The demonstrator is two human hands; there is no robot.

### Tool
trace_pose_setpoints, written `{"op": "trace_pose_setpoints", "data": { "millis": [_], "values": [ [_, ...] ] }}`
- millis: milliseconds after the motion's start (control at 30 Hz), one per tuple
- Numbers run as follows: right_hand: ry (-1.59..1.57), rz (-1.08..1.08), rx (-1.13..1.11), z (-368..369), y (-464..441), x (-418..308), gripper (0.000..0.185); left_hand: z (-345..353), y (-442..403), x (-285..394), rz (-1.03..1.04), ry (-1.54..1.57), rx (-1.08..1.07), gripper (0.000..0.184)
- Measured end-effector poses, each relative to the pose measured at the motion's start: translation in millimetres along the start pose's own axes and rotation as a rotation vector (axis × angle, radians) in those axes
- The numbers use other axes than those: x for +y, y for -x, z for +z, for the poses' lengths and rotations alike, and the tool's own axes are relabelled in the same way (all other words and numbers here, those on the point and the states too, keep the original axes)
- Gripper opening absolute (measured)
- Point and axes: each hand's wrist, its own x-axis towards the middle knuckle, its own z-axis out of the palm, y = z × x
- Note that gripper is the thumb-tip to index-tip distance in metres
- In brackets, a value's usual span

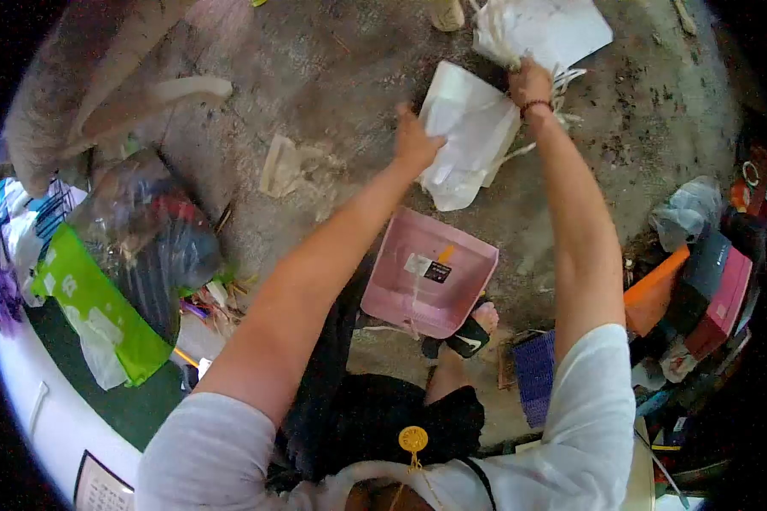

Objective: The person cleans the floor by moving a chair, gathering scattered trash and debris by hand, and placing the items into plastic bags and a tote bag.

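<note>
Two white bags, which look like paper, are in front of me at the top of the view. My left hand [418,143] grips the left edge of the nearer white bag [467,132], thumb on its front and fingers spread along the side. My right hand [530,83] is closed around pale cords [564,85] between the two bags; which bag they belong to I cannot tell. Beyond it lies the farther white bag [562,34]. Below the nearer bag sits a pink plastic basin [477,272] with a label and a cord inside.
A crumpled clear plastic piece [290,166] lies on the stained floor. To the left are a dark transparent bag [158,217] and a bright green bag [102,298]. Boxes [716,298] and a purple basket [534,375] stand at the right. My sandalled foot [473,336] is by the basin.
</note>
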Motion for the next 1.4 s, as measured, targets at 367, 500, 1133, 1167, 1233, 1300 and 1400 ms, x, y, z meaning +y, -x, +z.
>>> {"op": "trace_pose_setpoints", "data": {
  "millis": [367, 500, 1133, 1167, 1233, 1300, 1400],
  "values": [
    [0.199, -0.039, 0.358, 0.8, 25.4, -61.0, 0.076, -36.2, 90.3, -17.2, -0.7, 0.779, -0.191, 0.044],
    [0.24, 0.058, 0.235, 26.8, 10.2, -55.9, 0.056, -60.6, 88.0, -26.9, -0.712, 0.891, -0.161, 0.04],
    [-0.348, -0.338, -0.492, 9.7, 274.6, -190.3, 0.05, -117.3, 108.8, -64.6, -1.01, 1.063, -0.24, 0.031],
    [-0.434, -0.337, -0.401, 3.8, 274.5, -186.1, 0.043, -118.1, 110.4, -72.4, -1.02, 1.053, -0.234, 0.031],
    [-0.487, -0.342, -0.199, -27.9, 281.3, -174.7, 0.041, -126.3, 121.7, -80.6, -0.887, 1.071, -0.192, 0.03],
    [-0.906, -0.239, 0.072, -60.4, 288.7, -155.2, 0.034, -142.0, 130.5, -73.3, -0.942, 1.102, -0.16, 0.031],
    [-0.679, 0.311, 0.291, -39.9, 307.4, -86.6, 0.024, -170.4, 132.1, -55.9, -0.976, 1.035, -0.065, 0.031]
  ]
}}
